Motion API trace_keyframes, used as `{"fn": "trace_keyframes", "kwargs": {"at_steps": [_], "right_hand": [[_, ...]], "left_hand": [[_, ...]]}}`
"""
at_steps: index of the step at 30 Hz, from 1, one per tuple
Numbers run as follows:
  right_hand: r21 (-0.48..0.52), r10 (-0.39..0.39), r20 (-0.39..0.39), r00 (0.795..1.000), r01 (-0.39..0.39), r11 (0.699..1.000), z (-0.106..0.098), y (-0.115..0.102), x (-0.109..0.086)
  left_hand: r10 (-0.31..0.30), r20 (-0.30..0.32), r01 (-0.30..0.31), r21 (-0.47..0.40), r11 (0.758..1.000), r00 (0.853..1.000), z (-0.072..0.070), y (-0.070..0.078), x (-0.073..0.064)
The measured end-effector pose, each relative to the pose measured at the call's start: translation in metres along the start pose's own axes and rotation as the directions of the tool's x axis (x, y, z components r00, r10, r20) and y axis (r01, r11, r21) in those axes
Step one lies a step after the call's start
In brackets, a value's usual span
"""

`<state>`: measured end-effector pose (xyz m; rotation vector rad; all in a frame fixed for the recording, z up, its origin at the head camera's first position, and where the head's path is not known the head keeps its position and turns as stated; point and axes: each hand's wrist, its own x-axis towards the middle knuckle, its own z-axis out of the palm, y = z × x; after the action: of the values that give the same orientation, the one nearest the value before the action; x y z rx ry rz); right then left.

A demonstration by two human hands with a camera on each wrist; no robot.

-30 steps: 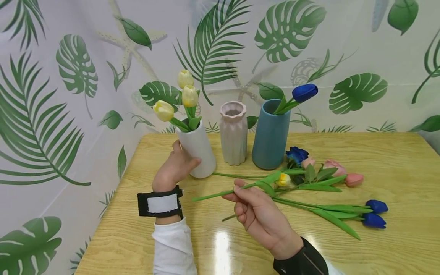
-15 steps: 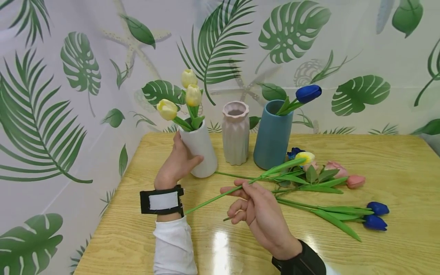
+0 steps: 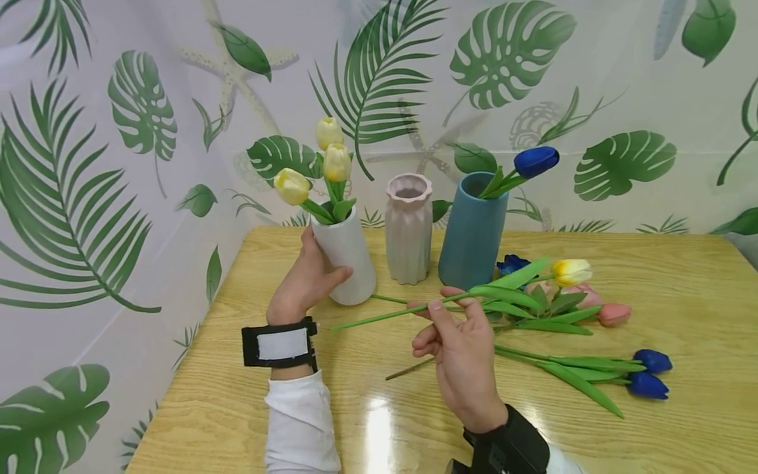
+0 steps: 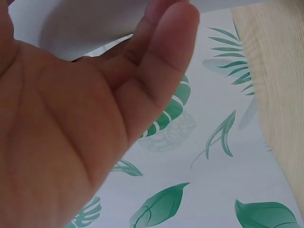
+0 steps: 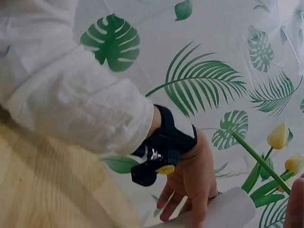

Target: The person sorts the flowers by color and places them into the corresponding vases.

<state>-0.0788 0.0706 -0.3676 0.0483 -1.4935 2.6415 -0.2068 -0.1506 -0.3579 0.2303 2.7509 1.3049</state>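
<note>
Pinched tulip [image 3: 571,272] points right

Over the surface [image 3: 201,395], the right hand [image 3: 464,359] pinches it mid-stem, bloom rightward, stem end leftward; the left hand [image 3: 304,283] grips the white vase [image 3: 345,253]. Versus half a second ago, its axis runs flatter across the head view, bloom farther right.

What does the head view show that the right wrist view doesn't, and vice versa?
Only the head view: the fluted pink vase, the blue vase and its blue tulip, two loose blue tulips, the pink tulip, and the bloom of the held tulip.

Only the right wrist view: the yellow piece on the black device at the left wrist.

Both: the left hand gripping the white vase, its yellow tulips, the held tulip's stem, the wooden table, the leaf-print backdrop, and the right hand, only partly in the wrist view.
</note>
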Motion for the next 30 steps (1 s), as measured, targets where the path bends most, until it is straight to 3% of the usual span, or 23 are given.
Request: {"fn": "trace_keyframes", "kwargs": {"at_steps": [2,4,6,9,12,14,16,18,20,22,28,30], "right_hand": [[-0.037,-0.151,0.019,0.988,0.152,0.988,-0.002,0.004,0.002],[-0.082,-0.328,0.063,0.942,0.333,0.939,-0.004,0.008,0.005],[-0.119,-0.497,0.103,0.862,0.507,0.854,-0.005,0.009,0.009],[-0.164,-0.687,0.156,0.71,0.704,0.691,-0.004,0.009,0.015],[-0.215,-0.807,0.188,0.56,0.825,0.523,0.0,0.009,0.022],[-0.216,-0.856,0.218,0.47,0.878,0.427,0.002,0.01,0.027],[-0.207,-0.88,0.262,0.396,0.914,0.349,0.004,0.011,0.033],[-0.197,-0.887,0.302,0.35,0.933,0.302,0.005,0.011,0.039],[-0.212,-0.873,0.346,0.343,0.935,0.283,0.007,0.009,0.045],[-0.236,-0.847,0.391,0.359,0.929,0.285,0.008,0.007,0.049],[-0.314,-0.744,0.455,0.489,0.87,0.38,0.015,0.006,0.063],[-0.344,-0.722,0.46,0.517,0.853,0.392,0.018,0.006,0.067]], "left_hand": [[-0.013,0.0,0.013,0.009,1.0,1.0,-0.001,0.0,0.0],[-0.018,-0.001,0.018,0.017,1.0,1.0,-0.001,0.0,0.001],[-0.015,-0.002,0.015,0.018,1.0,1.0,-0.002,0.0,0.002],[-0.008,-0.004,0.008,0.014,1.0,1.0,-0.002,0.001,0.002],[-0.009,-0.003,0.009,0.004,1.0,1.0,-0.002,-0.001,0.003],[-0.007,-0.004,0.007,-0.002,1.0,1.0,-0.001,-0.002,0.004],[-0.01,-0.003,0.01,-0.007,1.0,1.0,0.0,-0.003,0.004],[-0.01,-0.003,0.01,-0.006,1.0,1.0,0.001,-0.003,0.005],[-0.013,-0.004,0.013,-0.003,1.0,1.0,0.001,-0.003,0.005],[-0.01,-0.005,0.01,-0.006,1.0,1.0,0.0,-0.003,0.005],[-0.009,-0.003,0.009,-0.006,1.0,1.0,-0.001,-0.004,0.003],[-0.018,0.001,0.018,-0.002,1.0,1.0,-0.001,-0.004,0.003]]}}
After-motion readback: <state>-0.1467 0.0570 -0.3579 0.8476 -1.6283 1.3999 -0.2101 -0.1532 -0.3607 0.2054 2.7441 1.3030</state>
